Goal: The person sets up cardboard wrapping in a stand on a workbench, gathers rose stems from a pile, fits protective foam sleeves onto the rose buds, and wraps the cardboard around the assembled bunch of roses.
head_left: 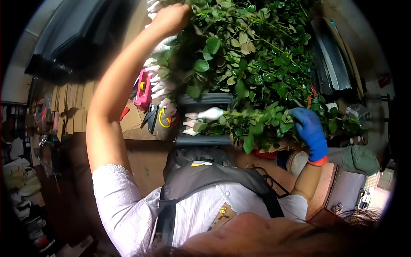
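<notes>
My bare left hand (172,19) reaches to the far left edge of a big heap of leafy rose stems (261,60). Its fingers are curled in at the leaves, and what they hold, if anything, is hidden. My right hand (309,128), in a blue glove with a red cuff, is closed around the stem end of a rose (211,113). That rose lies crosswise, its head in a white sleeve pointing left. Smaller white-sleeved heads (191,123) lie just beside it, between dark ridged bars (205,140). More white-sleeved heads (162,90) line the heap's left side.
A pink tape dispenser (142,91), black clip-like tool (149,119) and yellow-handled scissors (164,118) lie left of the heap. Stacks of black sleeves (77,36) stand at far left and dark sheets (336,60) at right. A round container (296,162) sits near my right forearm.
</notes>
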